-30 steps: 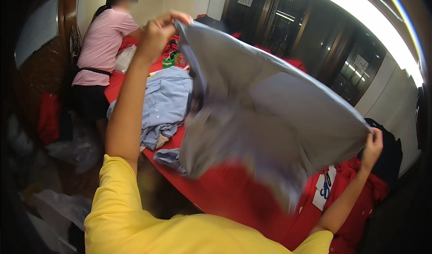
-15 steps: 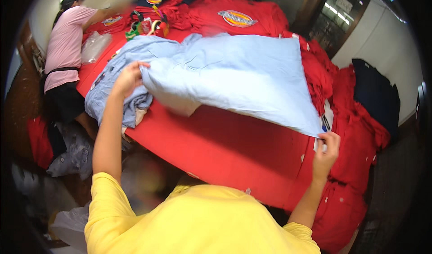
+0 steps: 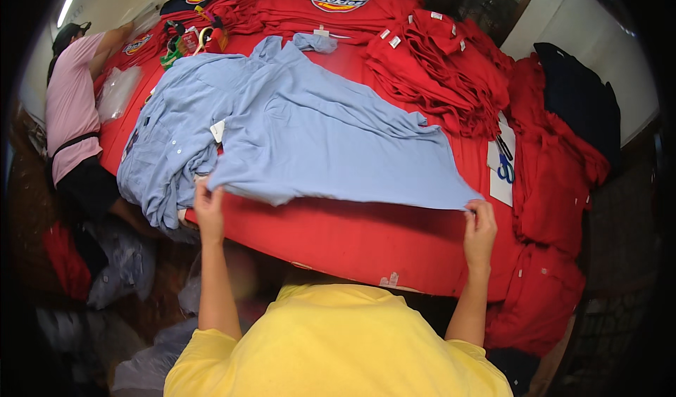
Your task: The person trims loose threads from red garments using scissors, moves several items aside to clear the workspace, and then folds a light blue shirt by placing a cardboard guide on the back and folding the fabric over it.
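A light blue shirt (image 3: 331, 143) is stretched flat over the red-covered table (image 3: 352, 246). My left hand (image 3: 209, 207) pinches its near left corner, and my right hand (image 3: 480, 231) grips the near right corner. The edge between my hands hangs slightly above the red surface and casts a shadow on it. To the left, more light blue garments (image 3: 158, 143) with small buttons lie in a rumpled heap, touching the shirt. A white tag (image 3: 217, 130) shows between the heap and the shirt.
Folded red shirts (image 3: 436, 66) are piled behind and along the right, with dark navy ones (image 3: 581, 108) beyond. Blue-handled scissors (image 3: 505, 168) lie on white card at right. Tape rolls (image 3: 204, 40) stand at back left. A person in pink (image 3: 74, 108) works at the far left.
The shirt has come down from a billowing, raised position to lie mostly flat. My left hand moved lower and nearer; my right hand shifted slightly left. The view has shifted too.
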{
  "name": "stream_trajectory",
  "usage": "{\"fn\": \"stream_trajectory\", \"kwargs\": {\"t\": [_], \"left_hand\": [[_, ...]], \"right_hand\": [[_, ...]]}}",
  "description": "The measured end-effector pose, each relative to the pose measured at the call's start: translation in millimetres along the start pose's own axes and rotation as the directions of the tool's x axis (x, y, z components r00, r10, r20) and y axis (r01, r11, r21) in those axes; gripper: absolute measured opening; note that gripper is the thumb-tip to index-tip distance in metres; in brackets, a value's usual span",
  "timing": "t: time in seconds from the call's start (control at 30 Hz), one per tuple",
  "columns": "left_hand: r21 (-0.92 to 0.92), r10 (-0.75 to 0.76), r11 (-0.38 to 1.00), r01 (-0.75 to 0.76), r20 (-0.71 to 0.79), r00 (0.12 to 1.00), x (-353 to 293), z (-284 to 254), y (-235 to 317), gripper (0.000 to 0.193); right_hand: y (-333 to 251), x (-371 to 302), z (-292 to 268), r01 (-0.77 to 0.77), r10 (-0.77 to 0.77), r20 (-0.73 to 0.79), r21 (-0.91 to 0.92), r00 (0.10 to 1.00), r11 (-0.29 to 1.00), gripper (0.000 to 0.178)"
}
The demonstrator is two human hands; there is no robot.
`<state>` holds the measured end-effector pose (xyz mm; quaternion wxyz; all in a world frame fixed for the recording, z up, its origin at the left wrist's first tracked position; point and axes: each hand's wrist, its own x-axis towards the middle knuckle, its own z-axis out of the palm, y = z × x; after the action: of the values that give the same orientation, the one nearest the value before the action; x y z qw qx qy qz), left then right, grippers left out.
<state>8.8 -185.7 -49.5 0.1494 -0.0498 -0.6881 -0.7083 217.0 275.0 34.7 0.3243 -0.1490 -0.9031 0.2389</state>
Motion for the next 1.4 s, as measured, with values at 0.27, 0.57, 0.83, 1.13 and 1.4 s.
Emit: {"fn": "stream_trajectory", "kwargs": {"t": [0.27,0.57,0.83,1.13,1.4], "left_hand": [[0.503,-0.223,0.858,0.106,0.179,0.958,-16,-58,159,0.022],[0.742,-0.111,0.627,-0.24,0.39,0.914,47,-19,80,0.033],[0.728,0.245,0.525,-0.44,0.366,0.898,160,85,-78,0.031],[0.743,0.064,0.585,-0.325,0.357,0.932,197,116,-78,0.043],[0.517,-0.251,0.856,-0.013,0.437,0.864,211,123,-67,0.021]], "right_hand": [[-30,-11,-91,-0.407,0.39,0.621,-0.121,0.68,0.905,0.015],[47,92,49,-0.301,0.26,0.406,0.041,0.876,0.953,0.035],[101,165,207,0.061,-0.04,0.116,-0.191,0.992,0.98,0.037],[187,202,106,-0.197,0.099,-0.215,-0.507,0.972,0.839,0.03],[60,175,215,0.353,-0.343,0.132,-0.066,0.93,0.933,0.019]]}}
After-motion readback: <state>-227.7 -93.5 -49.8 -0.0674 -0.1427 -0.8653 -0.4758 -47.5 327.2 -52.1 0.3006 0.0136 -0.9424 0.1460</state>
